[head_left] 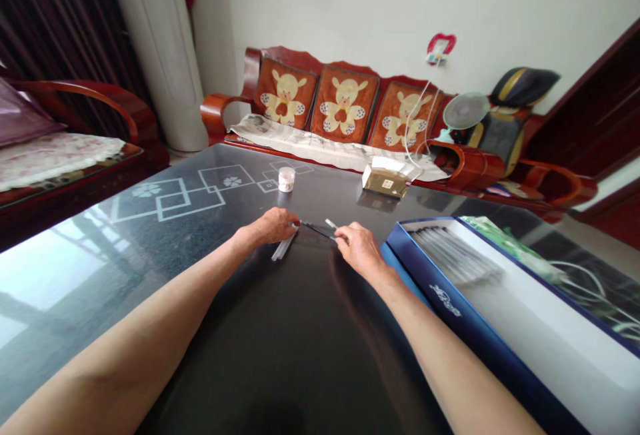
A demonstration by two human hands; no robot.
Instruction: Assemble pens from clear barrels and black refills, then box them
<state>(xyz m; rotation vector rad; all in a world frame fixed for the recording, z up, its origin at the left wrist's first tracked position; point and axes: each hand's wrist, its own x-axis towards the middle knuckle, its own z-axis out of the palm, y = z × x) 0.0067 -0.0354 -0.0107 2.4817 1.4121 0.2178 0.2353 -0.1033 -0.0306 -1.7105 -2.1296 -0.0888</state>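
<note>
A thin dark stick, perhaps a pen [318, 230], spans the gap between my two hands just above the black table. My left hand [274, 227] has its fingers closed at the stick's left end. Under that hand, narrow translucent plastic sleeves [284, 247] slant toward me; whether the fingers touch them I cannot tell. My right hand [361, 248] pinches the other end of the stick. A short whitish piece [331, 224] sticks out beyond its fingertips, and its lower part is hidden by them.
A long blue box [425, 282] with a white inside stands to the right, holding several slim sleeved sticks [457, 255]. Behind it lie a green packet [515, 245] and white cable. A small white tub [287, 180] and a tissue box [386, 180] stand farther back, before a wooden sofa.
</note>
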